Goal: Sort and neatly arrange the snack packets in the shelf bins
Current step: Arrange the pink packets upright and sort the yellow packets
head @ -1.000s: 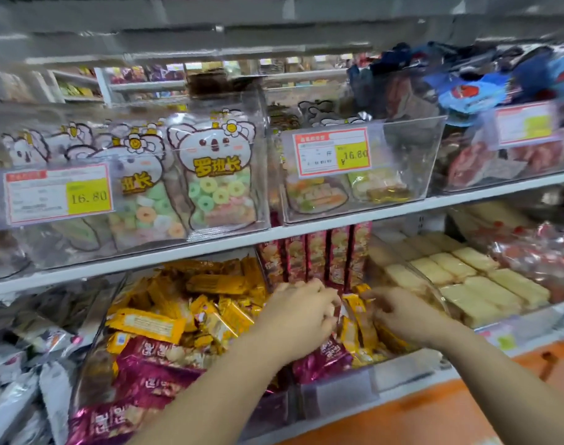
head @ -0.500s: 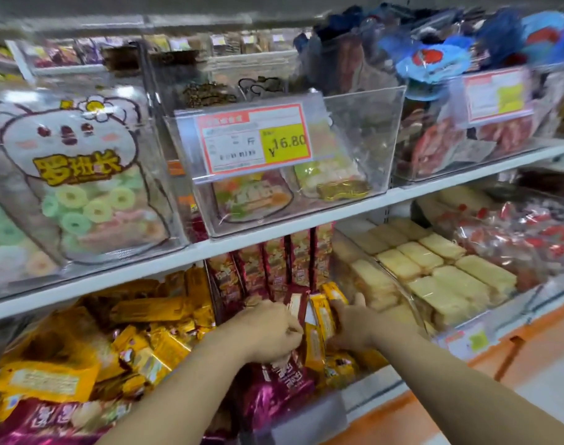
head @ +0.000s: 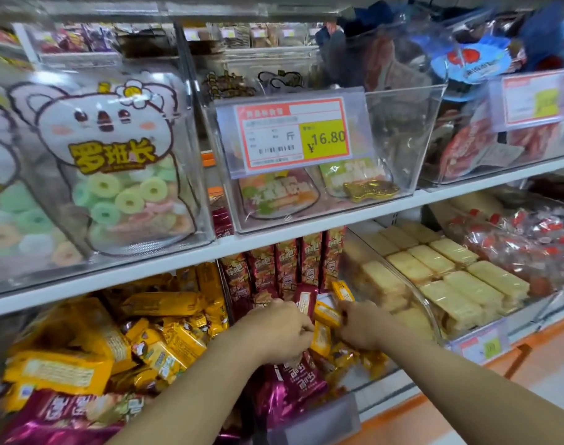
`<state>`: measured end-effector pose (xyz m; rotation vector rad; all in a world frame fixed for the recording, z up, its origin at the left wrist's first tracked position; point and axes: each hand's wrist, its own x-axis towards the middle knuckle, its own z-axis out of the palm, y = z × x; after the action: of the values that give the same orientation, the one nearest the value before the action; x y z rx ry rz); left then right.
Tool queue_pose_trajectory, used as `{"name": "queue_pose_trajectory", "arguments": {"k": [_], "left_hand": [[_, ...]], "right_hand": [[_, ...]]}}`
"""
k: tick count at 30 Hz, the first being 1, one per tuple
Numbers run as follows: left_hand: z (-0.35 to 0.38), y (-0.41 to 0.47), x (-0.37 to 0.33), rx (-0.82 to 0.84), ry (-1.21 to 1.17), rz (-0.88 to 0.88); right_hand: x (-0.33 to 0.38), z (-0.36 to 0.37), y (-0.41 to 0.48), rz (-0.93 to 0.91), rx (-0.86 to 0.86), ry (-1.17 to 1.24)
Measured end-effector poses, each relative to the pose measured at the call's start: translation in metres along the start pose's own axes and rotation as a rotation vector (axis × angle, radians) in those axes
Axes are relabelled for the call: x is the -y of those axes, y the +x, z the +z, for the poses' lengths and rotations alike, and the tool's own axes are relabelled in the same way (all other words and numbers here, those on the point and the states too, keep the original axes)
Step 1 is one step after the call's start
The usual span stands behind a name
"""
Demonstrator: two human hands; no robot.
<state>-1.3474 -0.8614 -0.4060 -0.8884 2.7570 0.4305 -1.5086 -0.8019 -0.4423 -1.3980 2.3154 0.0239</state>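
Observation:
Both my hands reach into the middle clear bin (head: 316,422) on the lower shelf. My left hand (head: 279,334) curls its fingers over small yellow snack packets and a maroon packet (head: 301,379) lying in front. My right hand (head: 359,324) pinches a yellow packet (head: 327,313) near the bin's right side. Upright red-brown packets (head: 287,268) stand in a row at the back of this bin. What my left fingers hold is hidden beneath the hand.
A bin to the left holds a heap of yellow packets (head: 158,342) and maroon ones (head: 65,412). Right of my hands is a bin of pale wafer packs (head: 447,284). The upper shelf (head: 306,232) carries clear bins with candy bags and a 16.80 price tag (head: 293,136).
The view has moved closer and to the right. Both hands stay in the middle bin, working the yellow packets; my right hand has closed on one.

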Motion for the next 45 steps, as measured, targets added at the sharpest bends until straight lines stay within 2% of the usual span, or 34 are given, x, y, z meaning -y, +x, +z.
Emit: {"name": "queue_pose_trajectory", "arguments": {"k": [7,12,14,18,23,28,33,37,39,42,45], "left_hand": [[-0.001,-0.002,-0.005,-0.040,0.012,0.013],[-0.003,0.001,-0.022,-0.078,0.078,0.070],[-0.005,0.005,-0.034,-0.037,0.095,0.109],[0.000,0.018,-0.057,0.152,0.117,0.103],[0.004,0.027,-0.081,0.251,0.377,0.073],[0.012,0.034,-0.087,0.246,0.451,0.053],[0.014,0.038,-0.083,0.192,0.392,0.031],[0.016,0.044,-0.074,0.075,0.179,-0.048],[0.015,0.043,-0.073,0.082,0.114,-0.097],[0.022,0.044,-0.074,0.162,0.143,-0.110],[0.033,0.047,-0.074,0.094,0.074,-0.152]], "right_hand": [[-0.008,-0.032,-0.044,-0.117,-0.285,-0.013],[-0.029,-0.053,-0.078,-0.215,-0.467,0.209],[-0.042,-0.055,-0.086,-0.233,-0.545,0.256],[-0.065,-0.046,-0.096,-0.240,-0.653,0.360],[-0.085,-0.037,-0.098,-0.196,-0.687,0.421],[-0.087,-0.030,-0.092,-0.223,-0.673,0.474],[-0.090,-0.031,-0.091,-0.239,-0.653,0.499],[-0.091,-0.028,-0.092,-0.243,-0.670,0.546],[-0.091,-0.027,-0.092,-0.239,-0.673,0.570],[-0.090,-0.026,-0.092,-0.232,-0.665,0.575],[-0.089,-0.025,-0.094,-0.240,-0.668,0.610]]}}
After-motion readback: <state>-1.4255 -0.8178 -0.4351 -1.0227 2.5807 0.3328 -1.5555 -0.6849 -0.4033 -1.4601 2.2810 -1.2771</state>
